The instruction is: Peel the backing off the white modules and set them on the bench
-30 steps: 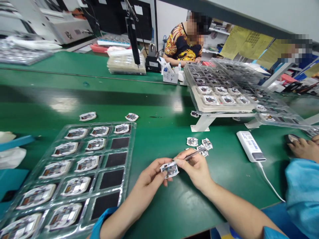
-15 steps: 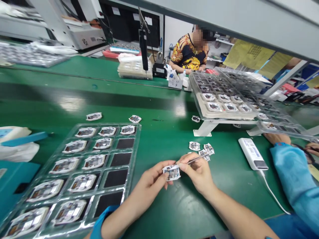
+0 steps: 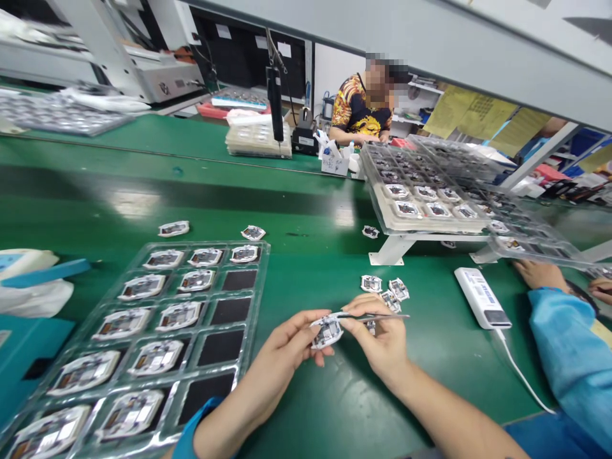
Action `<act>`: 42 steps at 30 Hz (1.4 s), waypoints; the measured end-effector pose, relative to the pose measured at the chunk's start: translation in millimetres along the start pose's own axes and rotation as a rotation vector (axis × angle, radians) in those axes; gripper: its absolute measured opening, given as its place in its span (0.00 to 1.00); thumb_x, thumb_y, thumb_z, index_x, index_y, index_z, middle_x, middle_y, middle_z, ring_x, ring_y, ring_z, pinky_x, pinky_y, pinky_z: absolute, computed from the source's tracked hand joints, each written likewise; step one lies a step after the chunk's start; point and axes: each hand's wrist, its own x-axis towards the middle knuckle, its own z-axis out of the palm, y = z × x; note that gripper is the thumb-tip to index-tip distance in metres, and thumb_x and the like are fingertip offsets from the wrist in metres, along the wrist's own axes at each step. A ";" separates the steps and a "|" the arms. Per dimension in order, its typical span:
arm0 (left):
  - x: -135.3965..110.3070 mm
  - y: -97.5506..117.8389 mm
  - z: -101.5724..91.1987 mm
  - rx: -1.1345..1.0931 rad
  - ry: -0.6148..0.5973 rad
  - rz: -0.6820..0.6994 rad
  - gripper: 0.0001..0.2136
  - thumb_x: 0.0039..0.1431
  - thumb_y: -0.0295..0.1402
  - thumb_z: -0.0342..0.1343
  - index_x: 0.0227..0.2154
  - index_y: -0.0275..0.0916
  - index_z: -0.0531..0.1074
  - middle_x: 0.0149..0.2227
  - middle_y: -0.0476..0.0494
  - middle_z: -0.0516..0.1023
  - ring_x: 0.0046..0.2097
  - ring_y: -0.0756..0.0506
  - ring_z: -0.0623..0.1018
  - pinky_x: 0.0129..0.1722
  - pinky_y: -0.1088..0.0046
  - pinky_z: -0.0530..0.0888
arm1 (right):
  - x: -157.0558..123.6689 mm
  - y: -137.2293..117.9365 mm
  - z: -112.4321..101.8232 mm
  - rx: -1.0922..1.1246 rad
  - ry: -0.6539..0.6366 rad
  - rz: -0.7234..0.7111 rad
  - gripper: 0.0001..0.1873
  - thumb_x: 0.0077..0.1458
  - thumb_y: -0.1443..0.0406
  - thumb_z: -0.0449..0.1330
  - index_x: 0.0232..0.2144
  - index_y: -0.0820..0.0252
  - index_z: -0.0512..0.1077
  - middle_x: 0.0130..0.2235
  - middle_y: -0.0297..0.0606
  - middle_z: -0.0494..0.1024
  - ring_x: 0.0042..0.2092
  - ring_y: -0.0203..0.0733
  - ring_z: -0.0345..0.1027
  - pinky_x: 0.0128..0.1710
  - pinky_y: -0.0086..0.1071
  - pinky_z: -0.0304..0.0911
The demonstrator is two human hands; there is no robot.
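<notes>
My left hand (image 3: 294,338) pinches a small white electronic housing (image 3: 327,331), shaped like a watch case with circuitry inside, between thumb and fingers. It is tilted above the green tabletop. My right hand (image 3: 380,338) is closed on slim metal tweezers (image 3: 389,317), whose shaft points right. Its fingertips meet the housing's right edge; the tweezers' working tip is hard to make out. Just beyond the right hand lie several similar housings (image 3: 371,284). To the left, a clear compartment tray (image 3: 264,274) holds more of them in two full columns, with one in the right column's far pocket.
Stacked trays (image 3: 430,223) rest on a white raised stand (image 3: 389,250) at right. A white cabled device (image 3: 482,298) lies near a co-worker's blue sleeve (image 3: 568,357). An electric screwdriver (image 3: 275,102) hangs at the back. Another person (image 3: 361,111) sits across the bench.
The tweezers have swung from slanting upward to nearly level, and my right hand has turned slightly. The housing in my left hand has tilted. The co-worker's hand at right has shifted a little.
</notes>
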 end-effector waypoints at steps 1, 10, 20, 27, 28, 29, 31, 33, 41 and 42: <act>-0.3 0.2 0.0 0.004 -0.007 -0.005 0.16 0.52 0.40 0.64 0.40 0.35 0.78 0.31 0.44 0.79 0.31 0.45 0.75 0.30 0.69 0.70 | -0.7 -0.1 0.1 -0.012 -0.006 -0.011 0.07 0.52 0.70 0.68 0.32 0.52 0.78 0.32 0.36 0.82 0.37 0.44 0.75 0.40 0.40 0.70; -0.8 -1.0 0.7 0.015 -0.023 0.011 0.13 0.54 0.41 0.62 0.37 0.37 0.76 0.29 0.46 0.79 0.30 0.46 0.75 0.31 0.69 0.70 | -1.4 1.0 0.5 0.098 0.102 0.293 0.04 0.52 0.65 0.68 0.30 0.55 0.76 0.31 0.35 0.82 0.34 0.42 0.76 0.37 0.35 0.70; -2.3 -3.5 3.8 0.013 -0.005 0.069 0.14 0.55 0.45 0.62 0.34 0.38 0.77 0.31 0.47 0.76 0.31 0.45 0.75 0.29 0.70 0.70 | -4.9 -0.4 5.7 0.171 0.014 0.330 0.08 0.50 0.60 0.70 0.29 0.56 0.76 0.32 0.37 0.82 0.35 0.42 0.77 0.37 0.35 0.72; 0.5 -8.9 -1.3 0.134 -0.020 0.064 0.13 0.60 0.43 0.57 0.35 0.37 0.76 0.27 0.47 0.76 0.28 0.47 0.72 0.29 0.72 0.67 | -4.1 -0.1 7.5 0.319 -0.035 0.389 0.09 0.50 0.59 0.70 0.28 0.55 0.75 0.29 0.34 0.81 0.29 0.40 0.75 0.31 0.34 0.72; 0.9 -9.1 -2.1 0.139 -0.018 0.064 0.12 0.60 0.43 0.57 0.35 0.37 0.75 0.26 0.48 0.76 0.28 0.48 0.71 0.28 0.72 0.67 | -4.1 -0.6 7.3 0.317 -0.044 0.358 0.08 0.50 0.60 0.70 0.28 0.55 0.75 0.30 0.35 0.82 0.30 0.41 0.76 0.31 0.34 0.72; 1.0 -9.0 -2.7 0.141 -0.014 0.063 0.12 0.59 0.43 0.58 0.35 0.37 0.75 0.25 0.48 0.76 0.27 0.48 0.71 0.27 0.73 0.66 | -4.0 -1.5 6.9 0.297 -0.056 0.310 0.07 0.51 0.61 0.70 0.28 0.55 0.76 0.30 0.35 0.82 0.32 0.42 0.77 0.32 0.35 0.72; 0.5 -8.0 -3.0 0.139 -0.001 0.058 0.13 0.58 0.44 0.59 0.34 0.37 0.75 0.23 0.49 0.75 0.26 0.49 0.69 0.25 0.74 0.64 | -3.3 -4.4 5.2 0.221 -0.081 0.162 0.04 0.52 0.64 0.69 0.29 0.54 0.76 0.30 0.36 0.82 0.34 0.44 0.77 0.36 0.39 0.72; -0.4 -6.6 -2.6 0.140 0.007 0.049 0.15 0.56 0.45 0.60 0.33 0.37 0.75 0.22 0.50 0.73 0.25 0.50 0.68 0.24 0.75 0.63 | -1.9 -8.4 2.8 0.134 -0.115 -0.014 0.04 0.53 0.68 0.68 0.31 0.52 0.77 0.31 0.37 0.83 0.35 0.45 0.77 0.38 0.42 0.70; 1.3 -5.8 -1.9 0.176 0.001 0.004 0.17 0.53 0.48 0.61 0.32 0.36 0.74 0.19 0.53 0.72 0.22 0.51 0.67 0.21 0.77 0.61 | 3.4 -10.4 -1.3 -0.012 -0.181 -0.285 0.04 0.57 0.68 0.65 0.33 0.53 0.77 0.31 0.38 0.84 0.33 0.45 0.77 0.36 0.42 0.70; 1.5 -6.2 -2.0 0.177 0.001 0.000 0.17 0.52 0.48 0.61 0.32 0.36 0.74 0.19 0.53 0.72 0.23 0.51 0.67 0.21 0.77 0.61 | 3.3 -9.0 -1.0 -0.005 -0.178 -0.300 0.04 0.57 0.69 0.64 0.33 0.54 0.77 0.31 0.38 0.84 0.33 0.45 0.77 0.36 0.42 0.70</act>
